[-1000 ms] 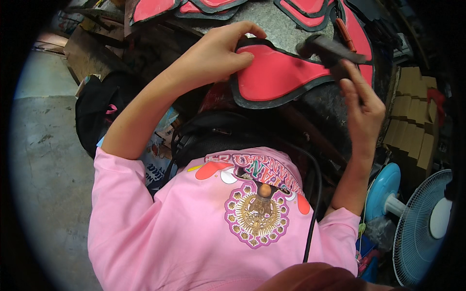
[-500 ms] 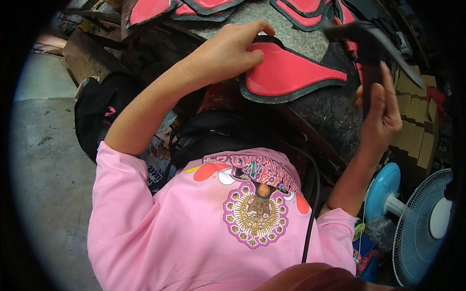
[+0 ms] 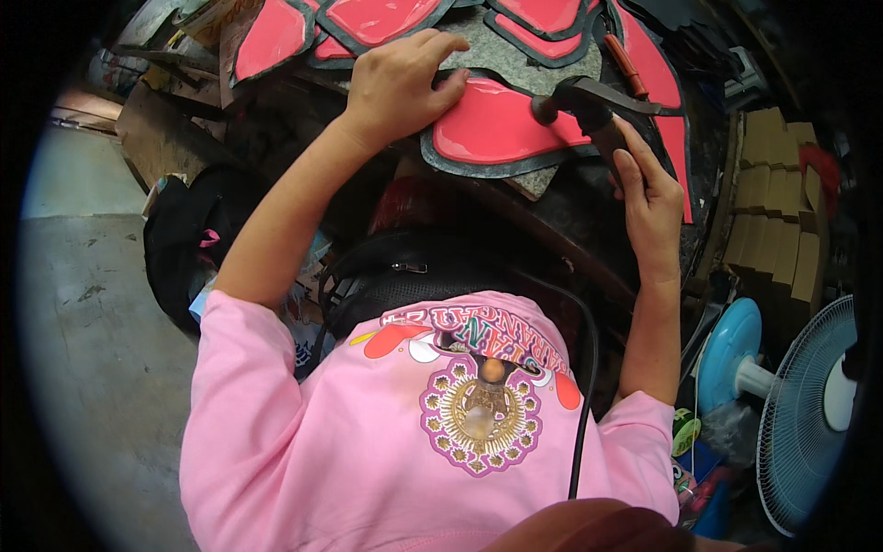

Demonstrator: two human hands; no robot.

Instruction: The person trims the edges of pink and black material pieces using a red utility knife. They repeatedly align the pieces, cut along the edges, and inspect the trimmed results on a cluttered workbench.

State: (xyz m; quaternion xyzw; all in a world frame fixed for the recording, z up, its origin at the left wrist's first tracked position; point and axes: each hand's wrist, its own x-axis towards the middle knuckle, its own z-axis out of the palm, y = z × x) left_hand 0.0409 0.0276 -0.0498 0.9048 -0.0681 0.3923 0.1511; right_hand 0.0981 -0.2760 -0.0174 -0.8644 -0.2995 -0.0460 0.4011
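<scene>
A pink panel with a dark border (image 3: 487, 120), wide at the left and tapering to the right, lies over a grey speckled slab (image 3: 492, 57). My left hand (image 3: 391, 90) is at its upper left edge, thumb on the panel and index finger spread away from it; the other fingers are partly hidden. In my right hand (image 3: 655, 202) is a black hammer (image 3: 589, 106), gripped by its handle. The round hammer face meets the pink surface or hovers just over it; I cannot tell which. Its flat, blade-like end points right.
More pink panels with dark borders (image 3: 382, 17) surround the slab. A red-handled tool (image 3: 625, 66) lies just beyond the hammer. Stacked tan blocks (image 3: 773, 212) and a blue fan (image 3: 731, 345) stand at the right. A black bag (image 3: 198, 239) is on the left.
The hammer has come down and left onto or close to the panel. My left hand and the panel have shifted left, and the left index finger has lifted away from the thumb.
</scene>
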